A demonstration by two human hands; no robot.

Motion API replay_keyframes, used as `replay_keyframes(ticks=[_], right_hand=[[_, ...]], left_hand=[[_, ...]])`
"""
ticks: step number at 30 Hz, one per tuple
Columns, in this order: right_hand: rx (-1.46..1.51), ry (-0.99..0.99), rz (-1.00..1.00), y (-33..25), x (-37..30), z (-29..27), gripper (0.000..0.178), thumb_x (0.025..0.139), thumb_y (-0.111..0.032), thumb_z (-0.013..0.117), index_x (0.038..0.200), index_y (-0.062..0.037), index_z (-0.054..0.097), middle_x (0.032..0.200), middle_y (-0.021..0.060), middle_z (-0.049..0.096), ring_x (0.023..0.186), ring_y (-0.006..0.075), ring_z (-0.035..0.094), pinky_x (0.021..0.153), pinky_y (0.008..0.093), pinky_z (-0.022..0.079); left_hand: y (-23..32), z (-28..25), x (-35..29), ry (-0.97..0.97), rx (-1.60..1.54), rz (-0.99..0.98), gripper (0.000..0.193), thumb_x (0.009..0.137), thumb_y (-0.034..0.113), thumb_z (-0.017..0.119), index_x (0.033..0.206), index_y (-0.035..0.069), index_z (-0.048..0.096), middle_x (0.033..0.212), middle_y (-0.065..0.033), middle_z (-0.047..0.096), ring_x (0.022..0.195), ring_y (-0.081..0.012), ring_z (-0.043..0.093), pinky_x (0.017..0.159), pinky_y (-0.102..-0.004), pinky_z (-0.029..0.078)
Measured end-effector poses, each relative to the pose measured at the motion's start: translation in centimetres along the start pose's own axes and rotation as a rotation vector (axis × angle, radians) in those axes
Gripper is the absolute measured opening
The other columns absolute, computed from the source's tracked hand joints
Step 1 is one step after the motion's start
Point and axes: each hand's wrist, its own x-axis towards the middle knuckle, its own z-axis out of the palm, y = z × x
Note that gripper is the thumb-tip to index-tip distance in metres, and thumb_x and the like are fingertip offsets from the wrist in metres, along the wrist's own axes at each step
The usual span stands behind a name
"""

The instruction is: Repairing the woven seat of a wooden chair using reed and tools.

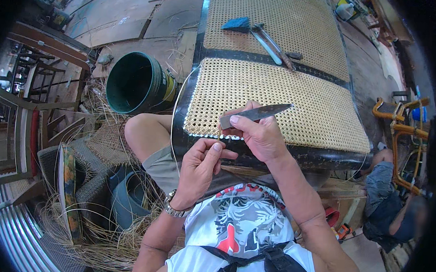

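In front of my lap lies a woven cane panel (pixel 269 84) set in a dark wooden frame (pixel 295 157). My left hand (pixel 202 165) pinches a thin cane strand (pixel 220 134) at the panel's near left edge. A broad, pointed knife blade (pixel 272 110) sits in my right hand (pixel 265 138), its tip angled up and to the right over the weave. The thumb presses on the blade, and its rear end is close to the strand. White bits show along the panel's edge beside my fingers. Whether blade and strand touch, I cannot tell.
Farther up the panel lie a hammer (pixel 266 45), another slim tool (pixel 284 58) and a blue piece (pixel 236 24). A green bucket (pixel 132 83) stands at left, above loose cane strands (pixel 106 248). Chair frames (pixel 33 128) fill the far left; another person's leg (pixel 380 179) is at right.
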Motion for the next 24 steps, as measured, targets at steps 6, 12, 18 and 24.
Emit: replay_keyframes(ticks=[6, 12, 18, 24], right_hand=[[-0.168, -0.007, -0.082, -0.3, -0.4, 0.6, 0.012, 0.092, 0.002, 0.063, 0.093, -0.0037, 0.052, 0.103, 0.0201, 0.069, 0.091, 0.0242, 0.072, 0.08, 0.0387, 0.063], [-0.41, -0.014, -0.175, -0.8, -0.6, 1.2, 0.004, 0.092, 0.002, 0.063, 0.093, 0.0007, 0.059, 0.101, 0.0156, 0.069, 0.086, 0.0203, 0.071, 0.076, 0.0335, 0.061], [-1.199, -0.336, -1.043, -1.2, 1.2, 0.6, 0.008, 0.087, 0.005, 0.063, 0.084, -0.0004, 0.058, 0.083, 0.0141, 0.063, 0.073, 0.0279, 0.066, 0.068, 0.0364, 0.055], [-1.467, 0.007, -0.274, -6.3, 10.2, -5.2, 0.021, 0.082, -0.004, 0.076, 0.091, 0.0002, 0.057, 0.083, 0.0114, 0.068, 0.074, 0.0178, 0.068, 0.062, 0.0328, 0.055]], left_hand=[[0.4, 0.2, -0.4, -0.009, -0.039, -0.037, 0.021, 0.108, 0.021, 0.05, 0.11, 0.001, 0.056, 0.088, -0.0115, 0.073, 0.056, -0.0009, 0.045, 0.051, -0.0176, 0.036], [0.7, 0.4, -0.1, 0.057, -0.024, -0.066, 0.02, 0.108, 0.021, 0.05, 0.105, 0.002, 0.057, 0.075, -0.0046, 0.067, 0.053, -0.0016, 0.043, 0.048, -0.0201, 0.032], [5.9, 1.5, -2.9, 0.021, 0.184, 0.322, 0.016, 0.105, 0.016, 0.054, 0.098, 0.002, 0.056, 0.069, 0.002, 0.057, 0.054, -0.0024, 0.045, 0.05, -0.0215, 0.035], [7.6, -0.2, 0.0, 0.134, 0.15, 0.4, 0.02, 0.109, 0.013, 0.043, 0.118, 0.0, 0.054, 0.069, -0.0002, 0.057, 0.062, -0.0042, 0.052, 0.057, -0.0213, 0.041]])
